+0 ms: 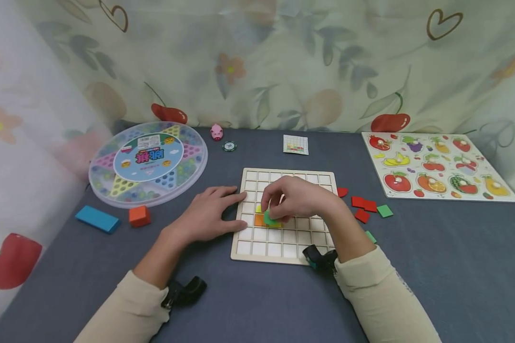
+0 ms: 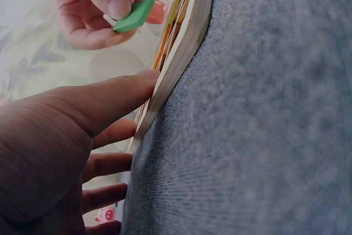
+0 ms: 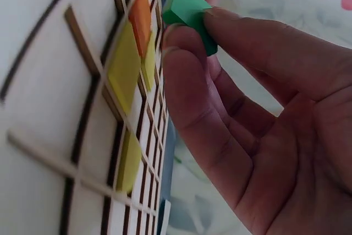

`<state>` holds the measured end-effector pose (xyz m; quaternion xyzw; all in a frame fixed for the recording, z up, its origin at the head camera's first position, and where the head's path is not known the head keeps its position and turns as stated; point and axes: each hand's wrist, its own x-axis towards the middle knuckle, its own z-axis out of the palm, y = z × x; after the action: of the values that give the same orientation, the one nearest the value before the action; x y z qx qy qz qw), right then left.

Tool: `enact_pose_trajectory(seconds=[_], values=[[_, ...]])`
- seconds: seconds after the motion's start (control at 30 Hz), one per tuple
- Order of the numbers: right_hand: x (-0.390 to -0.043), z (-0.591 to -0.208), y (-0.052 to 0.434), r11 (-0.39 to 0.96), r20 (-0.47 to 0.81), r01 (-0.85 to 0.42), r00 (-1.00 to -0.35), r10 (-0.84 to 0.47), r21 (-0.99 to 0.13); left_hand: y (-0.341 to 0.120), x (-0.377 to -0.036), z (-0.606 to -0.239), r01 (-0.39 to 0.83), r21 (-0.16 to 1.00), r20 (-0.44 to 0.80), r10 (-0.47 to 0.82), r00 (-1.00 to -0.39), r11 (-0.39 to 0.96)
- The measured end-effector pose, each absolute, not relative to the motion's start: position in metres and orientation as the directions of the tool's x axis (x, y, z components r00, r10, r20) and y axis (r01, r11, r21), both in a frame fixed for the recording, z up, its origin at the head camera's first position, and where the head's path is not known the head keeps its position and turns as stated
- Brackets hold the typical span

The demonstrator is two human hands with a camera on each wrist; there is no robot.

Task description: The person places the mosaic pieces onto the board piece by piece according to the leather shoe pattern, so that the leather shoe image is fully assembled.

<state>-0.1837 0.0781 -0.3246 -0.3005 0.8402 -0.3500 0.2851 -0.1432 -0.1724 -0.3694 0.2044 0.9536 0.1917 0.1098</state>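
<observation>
Right hand [image 1: 298, 197] pinches the green tile [image 3: 190, 15] between thumb and fingers, just over the board [image 1: 267, 249], near the orange [image 3: 142, 17] and yellow tiles [image 3: 124, 67] there! Left hand [image 1: 210, 212], fingers apart, touches the board's left edge. Red tiles [image 1: 362, 216] lie right.

Chinese characters [image 1: 150, 156] on round game box [image 1: 167, 178], unclear number [image 1: 229, 146] on chip [image 1: 229, 147]

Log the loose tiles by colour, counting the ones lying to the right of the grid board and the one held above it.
Green tiles: 3, one of them pinched in the right hand
Red tiles: 4, one with a rounded edge
Total: 7 visible; the right forearm may hide more.
</observation>
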Motion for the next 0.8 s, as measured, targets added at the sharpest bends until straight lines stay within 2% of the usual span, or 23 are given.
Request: enact_pose_trajectory(seconds=[0.23, 0.43, 0.8], values=[[-0.181, -0.329, 0.056, 0.619, -0.36, -0.297, -0.603, -0.712, -0.727, -0.173, -0.143, -0.371, 0.358, 0.419, -0.118, 0.441, -0.89, 0.834], [-0.177, -0.33, 0.046, 0.646, -0.375, -0.351, -0.59, -0.715, -0.678, -0.172, -0.144, -0.369, 0.353, 0.421, -0.126, 0.439, -0.89, 0.835], [-0.168, -0.33, 0.043, 0.693, -0.373, -0.356, -0.643, -0.668, -0.627, -0.171, -0.143, -0.369, 0.356, 0.418, -0.12, 0.44, -0.89, 0.835]])
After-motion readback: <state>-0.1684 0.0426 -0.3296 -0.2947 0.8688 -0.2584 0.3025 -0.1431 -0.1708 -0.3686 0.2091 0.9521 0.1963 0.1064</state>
